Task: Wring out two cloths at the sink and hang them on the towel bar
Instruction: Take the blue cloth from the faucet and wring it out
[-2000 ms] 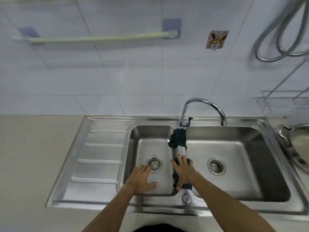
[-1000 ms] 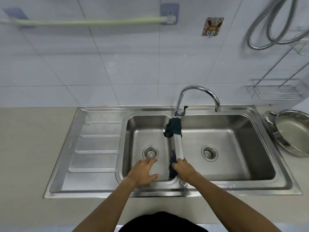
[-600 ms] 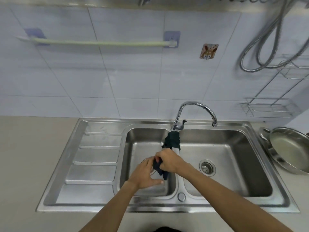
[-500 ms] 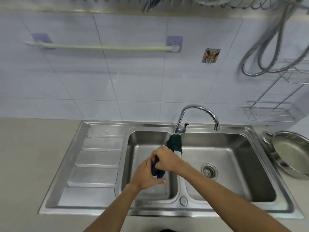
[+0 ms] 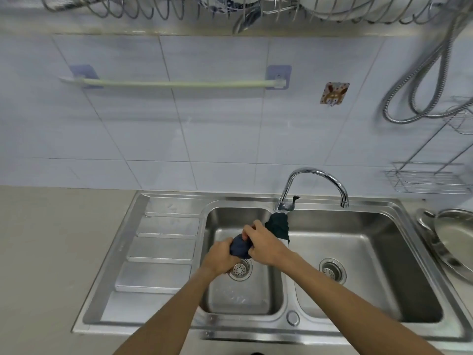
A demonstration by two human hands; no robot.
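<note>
Since 2 seconds ago the dark blue cloth (image 5: 240, 248) has come off the sink divider and the left hand (image 5: 219, 257) has left the basin floor; both hands now meet over the left basin (image 5: 240, 298). The left grip is clamped on the cloth's left end, and the right hand (image 5: 263, 245) is clamped on its right end. The bunched cloth's long axis runs roughly left to right, above the left drain (image 5: 240, 269). The right hand partly hides the second, dark green cloth (image 5: 279, 225), which drapes over the divider just below the faucet (image 5: 314, 185). The towel bar (image 5: 174, 84) is bare on the tiled wall, well apart above. A steel pan (image 5: 453, 239) sits on the tabletop right of the sink.
</note>
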